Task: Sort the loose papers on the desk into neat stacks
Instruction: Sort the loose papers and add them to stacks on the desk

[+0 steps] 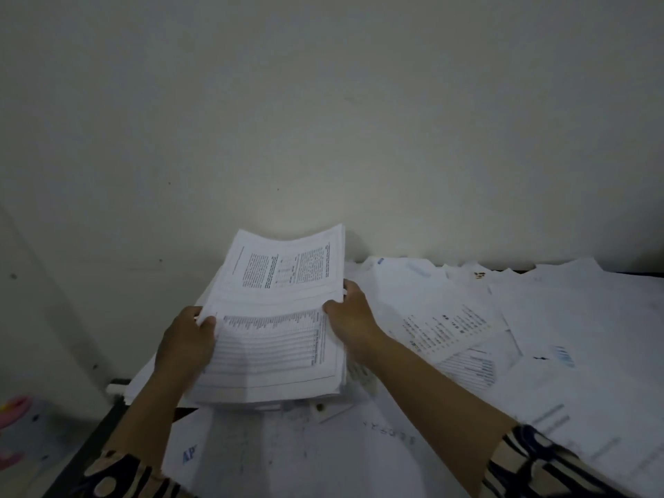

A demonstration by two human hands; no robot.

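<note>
My left hand and right hand each clasp one side of the paper stack, scattered sheets alongside.

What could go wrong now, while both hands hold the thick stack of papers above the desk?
1. The left hand and right hand grip the stack of papers only at its side edges; the far end bends upward, so sheets might slide out.
2. Loose papers cover the desk beside it; setting the stack down could trap or shift them.
</note>
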